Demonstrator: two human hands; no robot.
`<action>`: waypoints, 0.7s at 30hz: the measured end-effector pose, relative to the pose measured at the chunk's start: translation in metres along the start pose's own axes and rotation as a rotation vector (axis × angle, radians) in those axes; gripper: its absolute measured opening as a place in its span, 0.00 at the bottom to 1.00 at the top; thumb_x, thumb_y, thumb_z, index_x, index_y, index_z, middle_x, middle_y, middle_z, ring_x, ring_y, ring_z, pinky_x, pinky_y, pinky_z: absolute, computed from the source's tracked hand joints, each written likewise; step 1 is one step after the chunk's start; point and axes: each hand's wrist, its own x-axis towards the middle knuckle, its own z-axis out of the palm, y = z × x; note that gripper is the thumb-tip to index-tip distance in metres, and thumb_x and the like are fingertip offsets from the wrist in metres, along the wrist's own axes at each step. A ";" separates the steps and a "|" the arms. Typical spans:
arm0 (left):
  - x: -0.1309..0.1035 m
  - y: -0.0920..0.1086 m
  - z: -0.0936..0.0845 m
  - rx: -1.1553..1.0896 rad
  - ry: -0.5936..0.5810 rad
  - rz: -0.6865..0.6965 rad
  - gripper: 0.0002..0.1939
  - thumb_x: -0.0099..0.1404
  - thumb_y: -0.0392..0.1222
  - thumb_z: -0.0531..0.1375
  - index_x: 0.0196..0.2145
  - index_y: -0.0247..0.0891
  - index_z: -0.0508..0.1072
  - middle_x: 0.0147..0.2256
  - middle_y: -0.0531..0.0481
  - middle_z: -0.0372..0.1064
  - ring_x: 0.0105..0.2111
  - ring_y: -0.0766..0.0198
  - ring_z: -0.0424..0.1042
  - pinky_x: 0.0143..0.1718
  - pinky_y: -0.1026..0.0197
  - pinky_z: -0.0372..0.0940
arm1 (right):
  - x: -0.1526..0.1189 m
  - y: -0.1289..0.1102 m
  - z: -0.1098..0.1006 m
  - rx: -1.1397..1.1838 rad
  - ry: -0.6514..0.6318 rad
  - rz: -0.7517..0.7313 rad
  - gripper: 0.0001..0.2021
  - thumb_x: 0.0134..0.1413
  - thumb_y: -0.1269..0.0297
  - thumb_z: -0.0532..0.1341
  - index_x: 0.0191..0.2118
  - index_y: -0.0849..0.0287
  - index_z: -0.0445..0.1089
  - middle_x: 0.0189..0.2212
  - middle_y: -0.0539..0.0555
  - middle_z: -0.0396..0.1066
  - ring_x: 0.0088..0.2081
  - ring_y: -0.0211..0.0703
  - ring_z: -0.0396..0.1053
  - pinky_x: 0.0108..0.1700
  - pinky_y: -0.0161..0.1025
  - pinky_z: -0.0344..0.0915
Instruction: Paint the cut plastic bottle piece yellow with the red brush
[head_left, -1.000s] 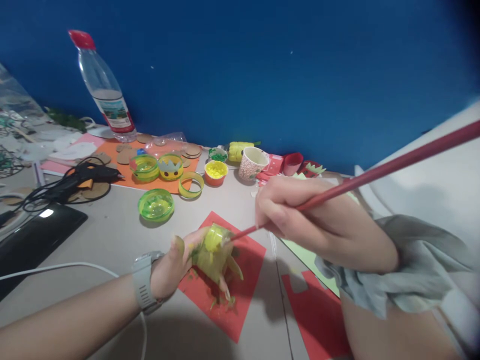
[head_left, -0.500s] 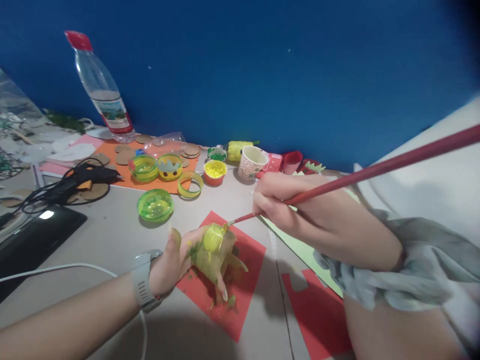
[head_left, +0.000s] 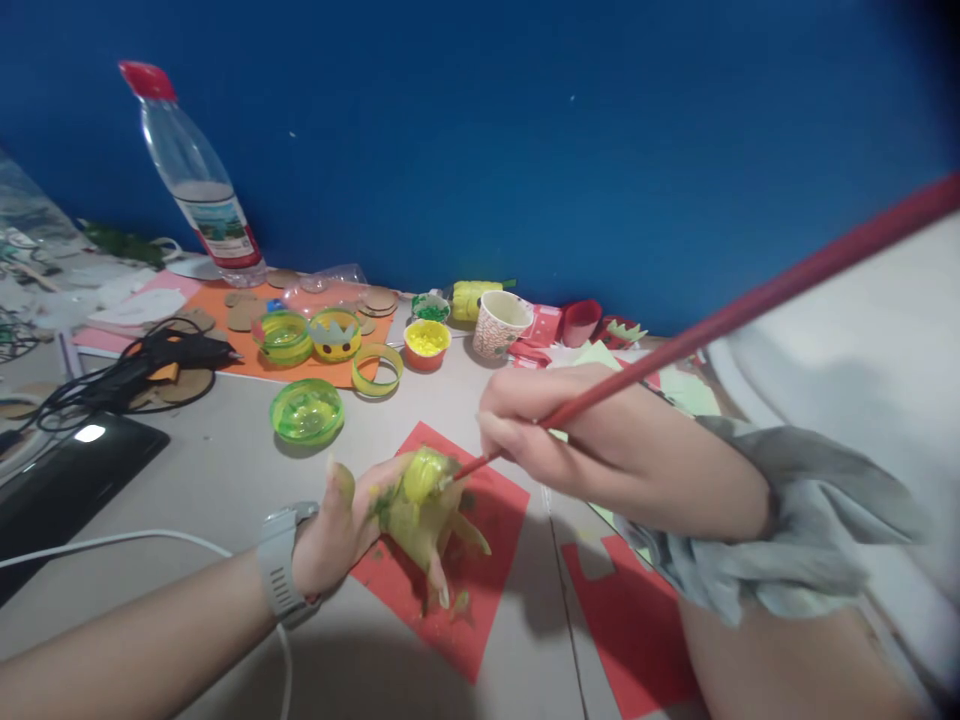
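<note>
Yellow piece point(head_left: 424, 475) sits at left hand point(head_left: 409, 525), near centre, over red paper point(head_left: 499, 560). Left fingers spread, smeared yellow, thumb up; can't tell if the piece rests on the fingers or fits around one. Right hand point(head_left: 581, 455) pinches brush point(head_left: 675, 345), tip at the piece's right edge, contact unclear. Farther: green dish point(head_left: 307, 413) on the left, then yellow ring point(head_left: 357, 372), glue gun point(head_left: 176, 350) well left, paint pot point(head_left: 427, 340), cup point(head_left: 499, 328) just right of it. Bottle point(head_left: 202, 190) stands far left, by blue wall point(head_left: 450, 130).
</note>
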 end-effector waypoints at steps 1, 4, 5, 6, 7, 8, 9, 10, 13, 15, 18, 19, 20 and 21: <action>0.000 -0.001 -0.001 0.005 -0.003 0.024 0.52 0.53 0.83 0.49 0.52 0.33 0.75 0.46 0.33 0.78 0.46 0.38 0.77 0.49 0.39 0.70 | 0.000 0.001 0.000 -0.028 0.025 0.013 0.15 0.68 0.71 0.51 0.27 0.55 0.57 0.22 0.44 0.54 0.23 0.33 0.55 0.29 0.34 0.58; 0.000 -0.002 -0.004 -0.003 -0.041 0.046 0.51 0.55 0.82 0.48 0.53 0.33 0.75 0.44 0.34 0.79 0.39 0.42 0.80 0.44 0.41 0.72 | -0.001 0.002 -0.001 -0.048 0.086 0.016 0.15 0.69 0.70 0.50 0.28 0.55 0.58 0.22 0.44 0.53 0.23 0.33 0.55 0.30 0.34 0.59; 0.000 -0.003 -0.004 -0.013 -0.065 0.037 0.52 0.55 0.82 0.48 0.54 0.32 0.74 0.43 0.34 0.79 0.38 0.42 0.80 0.42 0.42 0.73 | -0.001 0.001 -0.002 -0.030 0.074 0.005 0.15 0.69 0.70 0.50 0.28 0.55 0.58 0.22 0.44 0.54 0.23 0.33 0.55 0.30 0.34 0.59; 0.000 -0.002 -0.005 -0.023 -0.082 0.027 0.52 0.54 0.82 0.48 0.55 0.32 0.74 0.43 0.33 0.79 0.37 0.42 0.80 0.42 0.42 0.73 | -0.001 0.001 -0.002 -0.010 0.046 -0.009 0.15 0.69 0.70 0.50 0.28 0.55 0.58 0.23 0.45 0.54 0.23 0.33 0.56 0.29 0.34 0.59; -0.001 -0.002 -0.005 -0.031 -0.088 0.022 0.52 0.54 0.82 0.49 0.55 0.32 0.74 0.43 0.34 0.79 0.38 0.41 0.80 0.42 0.42 0.73 | -0.001 0.001 -0.001 0.003 0.009 -0.020 0.15 0.69 0.70 0.50 0.28 0.55 0.58 0.23 0.45 0.55 0.24 0.33 0.56 0.29 0.33 0.59; -0.001 -0.002 -0.004 -0.037 -0.080 0.022 0.51 0.54 0.81 0.50 0.54 0.33 0.74 0.44 0.34 0.79 0.39 0.41 0.80 0.43 0.42 0.73 | -0.001 0.000 -0.001 0.003 -0.021 -0.022 0.15 0.69 0.70 0.50 0.28 0.55 0.58 0.23 0.45 0.55 0.24 0.33 0.57 0.29 0.33 0.59; -0.001 -0.002 -0.004 -0.041 -0.060 0.032 0.50 0.55 0.81 0.50 0.53 0.34 0.75 0.44 0.35 0.79 0.41 0.41 0.79 0.45 0.42 0.72 | -0.001 0.000 0.000 -0.013 -0.033 -0.016 0.14 0.68 0.70 0.51 0.28 0.55 0.58 0.23 0.45 0.55 0.24 0.33 0.56 0.28 0.33 0.59; -0.002 -0.002 -0.004 -0.039 -0.036 0.045 0.49 0.55 0.81 0.50 0.53 0.35 0.76 0.45 0.36 0.79 0.43 0.41 0.79 0.48 0.42 0.71 | -0.001 0.000 0.000 -0.035 -0.022 -0.004 0.14 0.68 0.70 0.51 0.28 0.55 0.58 0.22 0.44 0.54 0.23 0.33 0.56 0.28 0.33 0.58; -0.003 -0.003 -0.005 -0.031 0.007 0.058 0.48 0.56 0.80 0.49 0.53 0.36 0.76 0.48 0.36 0.78 0.49 0.40 0.76 0.54 0.40 0.67 | -0.002 0.000 0.000 -0.062 0.060 0.022 0.15 0.69 0.70 0.50 0.28 0.55 0.58 0.22 0.44 0.53 0.23 0.33 0.54 0.29 0.34 0.58; -0.003 -0.004 -0.006 -0.037 -0.002 0.049 0.49 0.55 0.81 0.49 0.54 0.35 0.75 0.48 0.36 0.78 0.51 0.38 0.75 0.55 0.38 0.66 | -0.001 -0.001 -0.001 -0.022 0.043 -0.001 0.15 0.69 0.70 0.50 0.28 0.55 0.58 0.22 0.44 0.55 0.23 0.34 0.55 0.28 0.34 0.58; -0.002 -0.003 -0.004 -0.034 0.000 0.068 0.47 0.56 0.80 0.51 0.51 0.36 0.77 0.47 0.37 0.78 0.52 0.37 0.74 0.56 0.37 0.65 | 0.000 -0.001 -0.001 -0.005 -0.027 -0.014 0.14 0.68 0.70 0.51 0.28 0.55 0.58 0.22 0.45 0.56 0.23 0.34 0.56 0.28 0.34 0.58; -0.001 -0.001 -0.003 -0.029 0.001 0.069 0.46 0.56 0.79 0.51 0.50 0.36 0.78 0.47 0.37 0.79 0.52 0.37 0.74 0.56 0.37 0.65 | 0.000 -0.001 -0.001 -0.018 -0.024 -0.004 0.14 0.67 0.71 0.51 0.27 0.55 0.58 0.22 0.44 0.55 0.23 0.33 0.56 0.28 0.34 0.57; 0.000 0.000 -0.002 -0.023 0.000 0.067 0.45 0.56 0.79 0.51 0.50 0.36 0.78 0.47 0.37 0.79 0.52 0.37 0.74 0.56 0.37 0.65 | -0.001 0.000 -0.001 -0.031 -0.004 0.007 0.14 0.67 0.72 0.52 0.27 0.56 0.58 0.22 0.44 0.54 0.23 0.33 0.55 0.28 0.34 0.57; 0.000 0.000 -0.001 -0.018 -0.007 0.058 0.46 0.56 0.79 0.51 0.51 0.36 0.78 0.48 0.36 0.78 0.53 0.37 0.74 0.56 0.36 0.65 | -0.002 0.000 -0.001 -0.035 0.039 0.020 0.14 0.67 0.72 0.52 0.27 0.56 0.59 0.22 0.44 0.54 0.23 0.33 0.55 0.28 0.35 0.57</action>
